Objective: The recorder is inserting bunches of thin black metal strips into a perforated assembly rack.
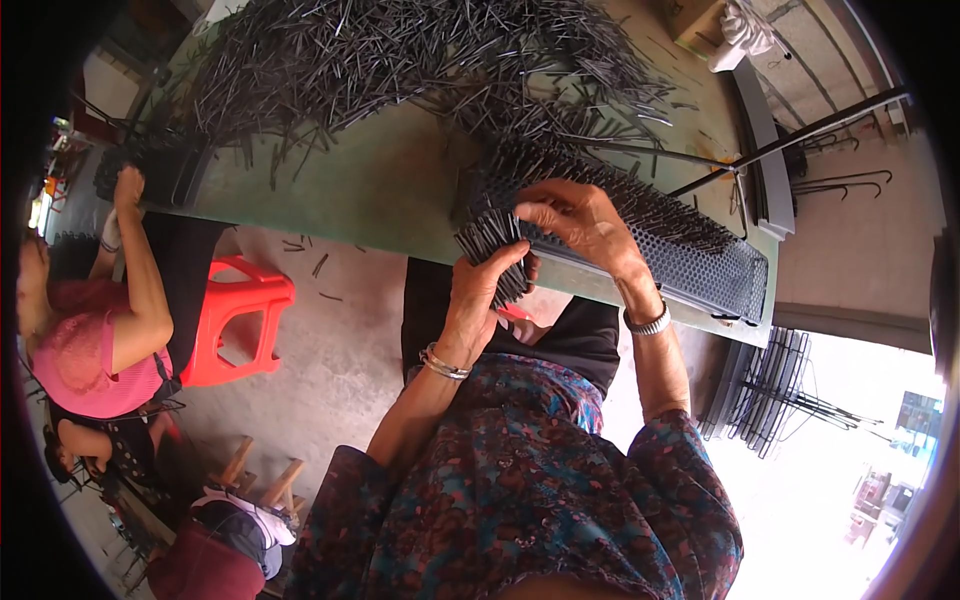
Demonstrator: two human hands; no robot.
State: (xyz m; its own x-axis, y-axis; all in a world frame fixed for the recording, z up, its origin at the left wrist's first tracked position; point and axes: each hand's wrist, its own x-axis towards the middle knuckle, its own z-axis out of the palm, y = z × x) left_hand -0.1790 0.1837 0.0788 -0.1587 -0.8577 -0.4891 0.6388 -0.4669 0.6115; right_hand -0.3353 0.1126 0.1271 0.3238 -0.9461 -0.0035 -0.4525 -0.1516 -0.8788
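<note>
While my left hand [476, 286] clasps one bundle of dark rods [490, 234] at the tabletop's [335, 195] near edge, beside the perforated tray [705, 268], my right hand [588, 225] curls by its upper ends, pinch indeterminable. Probable fault: spilled rods, from a slackened thumb. Long axis: slanting, upper ends pointing away and leftward.

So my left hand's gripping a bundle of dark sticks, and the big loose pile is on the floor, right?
Not quite: the big loose pile lies on the green table, as the head view shows. Your left hand is indeed gripping a bundle of dark sticks.
</note>
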